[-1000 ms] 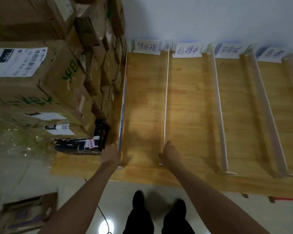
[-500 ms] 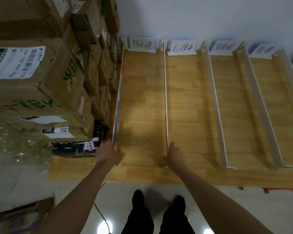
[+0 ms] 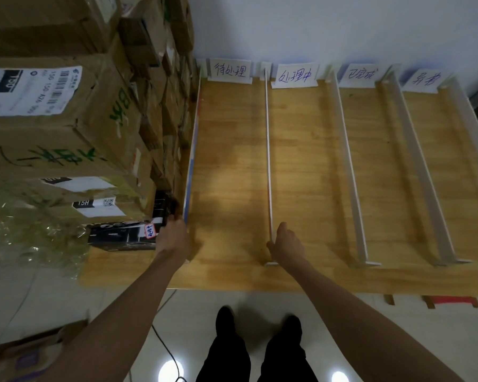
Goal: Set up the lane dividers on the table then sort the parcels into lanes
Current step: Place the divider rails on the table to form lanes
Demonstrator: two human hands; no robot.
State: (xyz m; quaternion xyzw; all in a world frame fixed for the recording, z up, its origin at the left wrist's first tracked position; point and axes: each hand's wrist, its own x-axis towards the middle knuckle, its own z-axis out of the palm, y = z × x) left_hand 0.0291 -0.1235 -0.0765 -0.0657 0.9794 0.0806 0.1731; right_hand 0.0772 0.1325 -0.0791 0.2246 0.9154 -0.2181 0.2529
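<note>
Several white lane dividers stand upright on the wooden table, running from the front edge to the wall. My left hand grips the near end of the leftmost divider, beside the parcel stack. My right hand holds the near end of the second divider. Further right stand a third divider, a fourth and one at the far right edge. Handwritten label cards lean against the wall at the head of each lane. Cardboard parcels are stacked high on the left.
A black box with a red-edged sticker lies at the stack's base by my left hand. Crumpled clear plastic is at the left. An open carton and a cable lie on the tiled floor near my feet.
Both hands kept hold of the two left dividers. The second divider's near end swung slightly right, so it now runs straighter toward the wall. The view shifted a little.
</note>
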